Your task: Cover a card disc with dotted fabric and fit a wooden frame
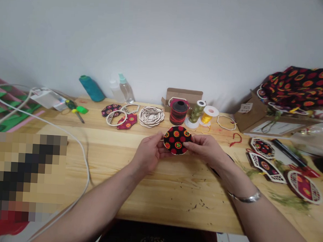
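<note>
Between my two hands, above the wooden table, is a round fabric-covered disc point(177, 139), black with red dots and bright flower circles and a pale rim. My left hand point(152, 149) grips its left edge, with fingers reaching under it. On the right edge, my right hand point(203, 147) pinches the disc, thumb on top. Behind it stand a spool of red and black thread point(178, 113), a green thread spool point(197, 112) and a yellow thread spool point(209, 116).
Stacked wooden cutouts point(151, 116) lie behind my hands, beside a pale ring frame point(116, 118). Finished patterned pieces point(266, 167) lie right, near a cardboard box point(249, 113) heaped with patterned cloth point(303, 87). A white cable point(81, 147) crosses the left; black scraps dot the wooden table point(157, 197).
</note>
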A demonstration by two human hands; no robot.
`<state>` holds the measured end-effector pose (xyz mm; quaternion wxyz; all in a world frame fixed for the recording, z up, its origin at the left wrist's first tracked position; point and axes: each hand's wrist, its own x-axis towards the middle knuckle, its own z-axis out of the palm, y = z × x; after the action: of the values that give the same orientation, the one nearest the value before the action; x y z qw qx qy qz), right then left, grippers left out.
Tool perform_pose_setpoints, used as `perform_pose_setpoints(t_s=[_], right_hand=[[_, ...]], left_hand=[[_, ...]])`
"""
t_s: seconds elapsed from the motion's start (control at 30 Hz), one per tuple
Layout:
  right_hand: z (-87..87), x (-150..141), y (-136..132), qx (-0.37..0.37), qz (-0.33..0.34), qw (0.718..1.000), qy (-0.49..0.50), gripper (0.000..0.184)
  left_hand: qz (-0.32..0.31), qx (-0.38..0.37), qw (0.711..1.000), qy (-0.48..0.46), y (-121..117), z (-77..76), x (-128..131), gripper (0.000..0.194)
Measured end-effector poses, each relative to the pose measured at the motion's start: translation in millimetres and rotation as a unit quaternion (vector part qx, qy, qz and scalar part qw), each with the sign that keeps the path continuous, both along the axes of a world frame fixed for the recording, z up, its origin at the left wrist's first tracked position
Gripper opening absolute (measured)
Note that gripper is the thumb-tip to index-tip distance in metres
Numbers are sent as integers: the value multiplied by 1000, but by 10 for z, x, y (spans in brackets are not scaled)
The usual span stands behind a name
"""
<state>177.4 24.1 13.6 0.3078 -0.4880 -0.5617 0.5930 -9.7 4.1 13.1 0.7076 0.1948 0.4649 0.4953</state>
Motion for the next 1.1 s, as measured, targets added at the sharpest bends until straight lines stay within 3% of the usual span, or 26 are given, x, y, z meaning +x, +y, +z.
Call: perform_pose_setpoints(t_s=[0.2, 0.43, 0.73, 1.1], right_hand=[[-5, 6, 5, -3, -3, 1000, 3, 27], [-16, 9, 2, -19, 1, 1000, 8, 28], [32, 40, -6, 3, 3, 1000, 4, 27], [13, 48, -7, 2, 23, 1000, -18, 27]], left_hand=[[-56, 34, 997, 37, -15, -19, 3, 17], [-69, 51, 995, 56, -33, -14, 10, 18], [-42, 62, 997, 16, -31, -6, -15, 23], [-38, 88, 994, 56, -15, -31, -23, 23]])
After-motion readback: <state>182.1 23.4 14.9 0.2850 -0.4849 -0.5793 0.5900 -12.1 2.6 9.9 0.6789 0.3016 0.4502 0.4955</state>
